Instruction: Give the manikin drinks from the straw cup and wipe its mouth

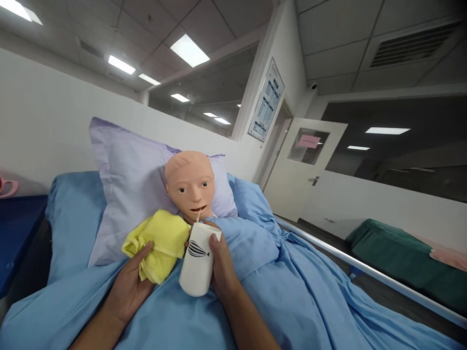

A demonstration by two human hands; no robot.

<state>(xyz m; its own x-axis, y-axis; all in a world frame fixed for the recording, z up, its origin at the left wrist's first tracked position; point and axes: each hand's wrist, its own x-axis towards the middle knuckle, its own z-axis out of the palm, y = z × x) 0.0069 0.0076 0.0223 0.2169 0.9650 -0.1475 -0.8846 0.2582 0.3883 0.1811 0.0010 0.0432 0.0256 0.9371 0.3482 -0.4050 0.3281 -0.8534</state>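
A training manikin's head [189,184] rests on a lilac pillow [127,184] in a bed under a blue sheet [284,291]. My right hand [221,262] is wrapped round a white cup [197,262] with a dark fish-like mark, held just below the manikin's chin. A thin straw [198,215] runs from the cup to the manikin's open mouth. My left hand [129,284] grips a folded yellow cloth [158,243] and holds it beside the manikin's neck, left of the cup.
A metal bed rail [365,270] runs along the right side. Beyond it lies a second bed with a green cover [394,253]. A white door [302,170] stands behind. A dark blue surface [18,228] with a pink object [7,187] is at far left.
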